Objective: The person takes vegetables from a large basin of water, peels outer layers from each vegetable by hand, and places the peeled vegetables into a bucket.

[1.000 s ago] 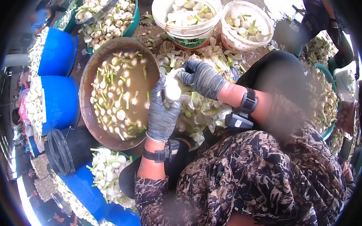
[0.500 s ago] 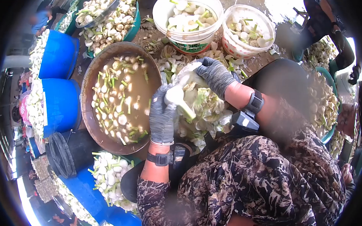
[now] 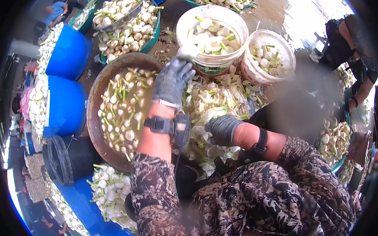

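My left hand (image 3: 174, 82), in a grey glove, reaches to the near left rim of a white bucket (image 3: 182, 31). At its fingertips is a blurred white garlic bulb (image 3: 188, 51), and the fingers are bent towards it. Several peeled bulbs with short green stems lie inside the bucket. My right hand (image 3: 224, 131), gloved too, is curled closed low over a heap of garlic peelings (image 3: 215, 101). Its fingertips are turned away, so whatever they hold is hidden.
A brown basin (image 3: 94, 133) of murky water with floating bulbs stands left. A smaller bucket (image 3: 250, 72) of bulbs stands right. Blue tubs (image 3: 65, 106), a black bucket (image 3: 80, 159) and a pile of bulbs (image 3: 110, 187) line the left. Another person's arm (image 3: 347, 37) shows at right.
My left hand has moved up and away with the garlic bulb, to the white bucket's rim. My right hand has let go of the bulb and dropped down towards my lap. The view has shifted.
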Tool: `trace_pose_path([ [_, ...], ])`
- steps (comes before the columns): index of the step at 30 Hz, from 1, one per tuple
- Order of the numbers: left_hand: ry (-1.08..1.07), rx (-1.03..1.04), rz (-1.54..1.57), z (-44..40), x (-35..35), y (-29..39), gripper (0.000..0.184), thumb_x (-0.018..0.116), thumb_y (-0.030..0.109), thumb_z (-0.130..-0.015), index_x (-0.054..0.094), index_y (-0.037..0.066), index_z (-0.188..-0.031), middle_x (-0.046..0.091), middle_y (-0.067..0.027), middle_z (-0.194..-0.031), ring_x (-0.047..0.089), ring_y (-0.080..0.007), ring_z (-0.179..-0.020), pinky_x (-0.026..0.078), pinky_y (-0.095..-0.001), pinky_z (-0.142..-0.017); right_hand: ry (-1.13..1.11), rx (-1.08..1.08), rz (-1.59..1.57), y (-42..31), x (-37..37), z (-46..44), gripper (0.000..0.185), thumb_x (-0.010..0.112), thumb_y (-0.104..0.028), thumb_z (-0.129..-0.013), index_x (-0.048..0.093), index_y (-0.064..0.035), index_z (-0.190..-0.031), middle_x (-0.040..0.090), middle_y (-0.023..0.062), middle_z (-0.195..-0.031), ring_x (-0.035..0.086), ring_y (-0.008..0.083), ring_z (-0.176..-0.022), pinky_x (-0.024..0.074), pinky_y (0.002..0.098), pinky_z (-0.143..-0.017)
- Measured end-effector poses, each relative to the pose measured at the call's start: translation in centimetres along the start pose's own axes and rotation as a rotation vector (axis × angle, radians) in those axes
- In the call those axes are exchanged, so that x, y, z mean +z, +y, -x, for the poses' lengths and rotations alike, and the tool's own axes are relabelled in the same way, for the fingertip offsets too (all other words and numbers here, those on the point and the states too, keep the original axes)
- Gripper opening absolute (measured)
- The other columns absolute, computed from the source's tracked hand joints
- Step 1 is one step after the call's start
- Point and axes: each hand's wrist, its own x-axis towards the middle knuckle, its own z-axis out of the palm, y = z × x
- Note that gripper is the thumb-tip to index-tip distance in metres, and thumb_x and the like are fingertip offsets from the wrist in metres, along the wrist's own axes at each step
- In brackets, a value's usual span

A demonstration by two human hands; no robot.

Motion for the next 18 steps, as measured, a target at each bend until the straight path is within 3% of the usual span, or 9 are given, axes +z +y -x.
trace_pose_path([
  [2, -0.073, 0.011, -0.164, -0.9, -0.9, 2.1, 0.042, 0.04, 0.017, -0.102, 0.04, -0.004, -0.138, 0.051, -0.0245, -0.131, 0.056, -0.0391, -0.117, 0.049, -0.0494, -0.101, 0.021, -0.019, 0.033, 0.4, 0.4, -0.3, 0.029, 0.065, -0.03, -0.079, 0.068, -0.0051, -0.094, 0.069, 0.0184, -0.091, 0.066, 0.0378, -0.084, 0.0525, 0.046, -0.076],
  [5, -0.112, 0.044, -0.328, -0.4, -8.6, 5.3, 0.044, 0.027, 0.018, -0.104, 0.036, -0.003, -0.141, 0.049, -0.0246, -0.134, 0.054, -0.0403, -0.119, 0.047, -0.0502, -0.102, 0.011, 0.001, 0.028, 0.6, 0.4, -0.4, 0.029, 0.064, -0.03, -0.081, 0.067, -0.0052, -0.095, 0.069, 0.0189, -0.089, 0.066, 0.0378, -0.086, 0.052, 0.0462, -0.077],
  [6, -0.077, 0.051, -0.389, 0.8, -11.9, 6.2, 0.046, 0.029, 0.022, -0.104, 0.036, -0.003, -0.142, 0.047, -0.0247, -0.137, 0.052, -0.0404, -0.122, 0.043, -0.0512, -0.104, 0.009, -0.012, 0.021, 0.8, 0.7, -0.4, 0.029, 0.063, -0.03, -0.081, 0.066, -0.005, -0.095, 0.069, 0.019, -0.09, 0.066, 0.0378, -0.087, 0.0519, 0.0463, -0.078],
  [10, 0.581, -0.145, -0.063, 3.4, -24.2, 4.9, 0.049, 0.039, 0.034, -0.103, 0.038, 0.004, -0.142, 0.044, -0.0221, -0.142, 0.045, -0.0391, -0.13, 0.04, -0.0499, -0.108, -0.035, -0.011, 0.042, 0.8, 0.2, -0.8, 0.031, 0.063, -0.031, -0.081, 0.067, -0.0051, -0.098, 0.069, 0.0189, -0.094, 0.066, 0.0376, -0.09, 0.0517, 0.0462, -0.08],
  [12, 0.668, -0.309, -0.407, 4.2, -26.4, 2.3, 0.046, 0.044, 0.036, -0.102, 0.044, 0.009, -0.139, 0.049, -0.0179, -0.139, 0.045, -0.0369, -0.13, 0.04, -0.0506, -0.106, -0.046, -0.007, 0.055, 0.6, 0.3, -1.1, 0.031, 0.063, -0.031, -0.082, 0.067, -0.0052, -0.098, 0.068, 0.0188, -0.095, 0.066, 0.0374, -0.091, 0.0518, 0.0461, -0.081],
  [13, 0.582, -0.361, -0.784, 4.6, -27.5, 0.3, 0.042, 0.046, 0.031, -0.1, 0.051, 0.006, -0.132, 0.052, -0.0178, -0.136, 0.049, -0.0323, -0.127, 0.041, -0.0465, -0.106, -0.064, -0.009, 0.047, 0.5, 0.4, -1.3, 0.031, 0.063, -0.031, -0.082, 0.067, -0.005, -0.098, 0.068, 0.0187, -0.095, 0.066, 0.0374, -0.091, 0.0517, 0.046, -0.082],
  [15, 0.036, -0.319, -1.587, 4.3, -31.4, -4.3, 0.037, 0.05, 0.027, -0.095, 0.061, 0.004, -0.121, 0.058, -0.0185, -0.13, 0.055, -0.0275, -0.123, 0.042, -0.0404, -0.105, -0.082, -0.002, 0.039, 0.4, 0.3, -1.8, 0.031, 0.064, -0.031, -0.082, 0.067, -0.0047, -0.099, 0.069, 0.0186, -0.096, 0.066, 0.0373, -0.092, 0.0516, 0.0459, -0.082],
  [16, -0.457, -0.199, -1.959, 4.1, -32.9, -6.0, 0.036, 0.052, 0.027, -0.093, 0.064, 0.004, -0.117, 0.059, -0.0193, -0.128, 0.056, -0.0273, -0.121, 0.042, -0.0384, -0.104, -0.094, -0.003, 0.033, 0.2, 0.3, -1.9, 0.033, 0.065, -0.029, -0.08, 0.066, -0.0051, -0.103, 0.068, 0.0177, -0.098, 0.065, 0.037, -0.092, 0.0513, 0.0456, -0.082],
  [18, -0.474, -0.233, -1.976, 4.9, -32.7, -7.1, 0.034, 0.052, 0.027, -0.093, 0.064, 0.005, -0.116, 0.06, -0.0183, -0.125, 0.057, -0.0282, -0.118, 0.044, -0.039, -0.101, -0.138, 0.021, 0.018, -0.6, -0.1, -1.9, 0.037, 0.065, -0.028, -0.079, 0.065, -0.0061, -0.109, 0.067, 0.0167, -0.101, 0.065, 0.0362, -0.092, 0.0509, 0.0453, -0.082],
])
